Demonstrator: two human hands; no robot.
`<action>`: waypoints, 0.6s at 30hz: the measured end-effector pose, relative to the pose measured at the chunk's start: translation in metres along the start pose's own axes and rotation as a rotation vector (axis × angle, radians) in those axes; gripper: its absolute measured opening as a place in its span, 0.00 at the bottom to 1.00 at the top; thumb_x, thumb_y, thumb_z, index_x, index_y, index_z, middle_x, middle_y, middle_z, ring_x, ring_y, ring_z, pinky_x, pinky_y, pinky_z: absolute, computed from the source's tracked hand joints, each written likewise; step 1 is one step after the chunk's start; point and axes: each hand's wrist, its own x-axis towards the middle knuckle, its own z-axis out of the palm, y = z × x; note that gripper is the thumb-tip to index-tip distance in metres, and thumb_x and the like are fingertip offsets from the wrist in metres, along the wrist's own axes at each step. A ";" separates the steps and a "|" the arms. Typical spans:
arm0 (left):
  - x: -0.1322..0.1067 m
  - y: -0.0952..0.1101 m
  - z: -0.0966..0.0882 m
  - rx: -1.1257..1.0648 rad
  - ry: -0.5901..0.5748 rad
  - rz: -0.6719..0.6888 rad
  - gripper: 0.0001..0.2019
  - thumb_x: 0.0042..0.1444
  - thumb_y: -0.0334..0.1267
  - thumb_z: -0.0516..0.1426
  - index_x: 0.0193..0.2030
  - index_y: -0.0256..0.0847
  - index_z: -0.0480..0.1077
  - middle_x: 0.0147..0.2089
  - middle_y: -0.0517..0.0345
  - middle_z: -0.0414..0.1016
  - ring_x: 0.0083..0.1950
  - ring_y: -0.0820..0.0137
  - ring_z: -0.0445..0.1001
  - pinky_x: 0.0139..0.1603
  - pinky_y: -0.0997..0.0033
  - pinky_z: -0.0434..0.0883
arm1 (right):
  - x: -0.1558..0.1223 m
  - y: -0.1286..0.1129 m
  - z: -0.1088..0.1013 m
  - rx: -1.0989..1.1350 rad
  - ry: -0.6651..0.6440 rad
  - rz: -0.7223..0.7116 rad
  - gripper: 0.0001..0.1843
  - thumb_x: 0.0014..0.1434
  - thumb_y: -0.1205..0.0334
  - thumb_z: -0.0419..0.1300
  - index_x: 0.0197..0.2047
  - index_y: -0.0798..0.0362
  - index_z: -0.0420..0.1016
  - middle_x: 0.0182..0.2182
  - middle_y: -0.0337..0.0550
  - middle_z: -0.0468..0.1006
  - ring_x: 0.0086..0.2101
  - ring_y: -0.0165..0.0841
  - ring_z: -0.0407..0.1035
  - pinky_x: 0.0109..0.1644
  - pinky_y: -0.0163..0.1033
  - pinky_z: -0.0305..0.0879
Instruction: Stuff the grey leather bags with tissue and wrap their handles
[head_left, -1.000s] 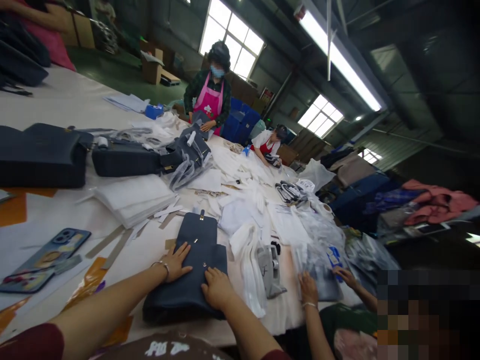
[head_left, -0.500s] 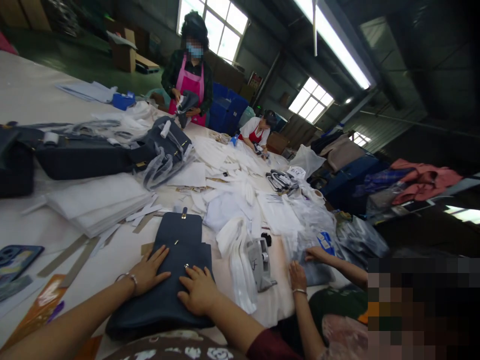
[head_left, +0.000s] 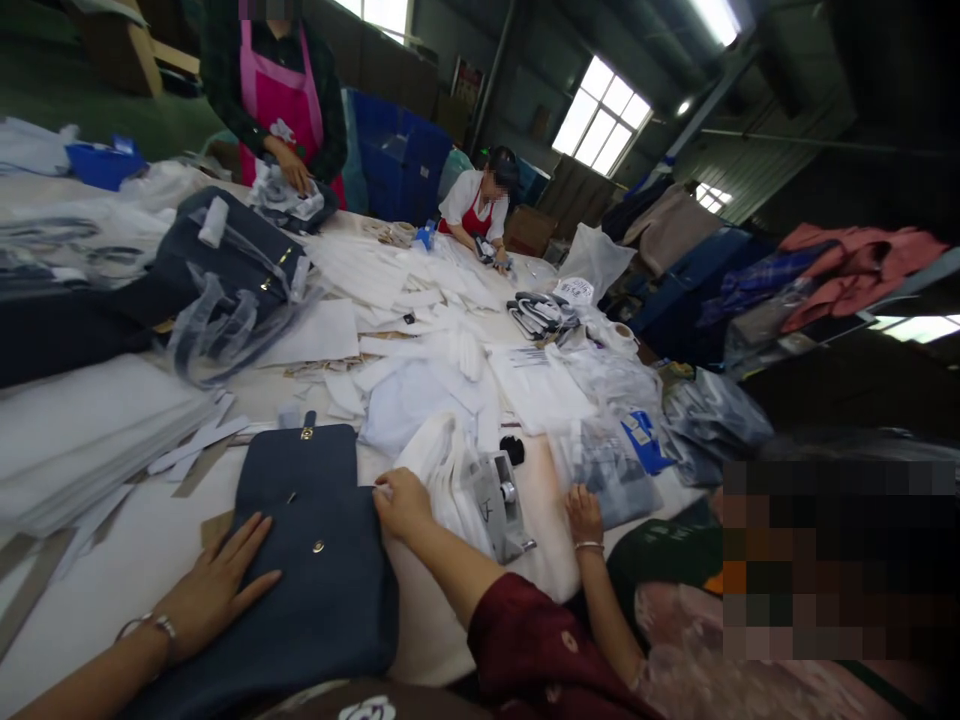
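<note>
A navy handbag (head_left: 315, 600) lies on the tabletop (head_left: 135, 530), left hand (head_left: 214, 590) open on it, right hand (head_left: 405, 505) half-curled at its edge, no clear grip.

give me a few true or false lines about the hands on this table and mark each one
The left hand lies flat on the navy leather handbag. True.
The right hand is holding a pair of scissors. False: its fingers are at the bag's edge, with a grey tape dispenser off to the side.
The bag has a gold-coloured clasp at the top of its flap. True.
A neighbouring person's hand is on the bag. False: it is by a clear plastic packet, away from the bag.
A person in a pink apron across the table has a hand on a plastic-wrapped item. True.
</note>
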 end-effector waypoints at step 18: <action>-0.004 0.026 -0.034 -0.021 -0.143 -0.066 0.42 0.54 0.62 0.48 0.69 0.36 0.50 0.71 0.53 0.42 0.70 0.49 0.45 0.68 0.50 0.51 | 0.086 0.032 0.008 -0.050 0.042 0.388 0.07 0.55 0.63 0.55 0.34 0.56 0.72 0.41 0.53 0.72 0.42 0.40 0.68 0.47 0.44 0.61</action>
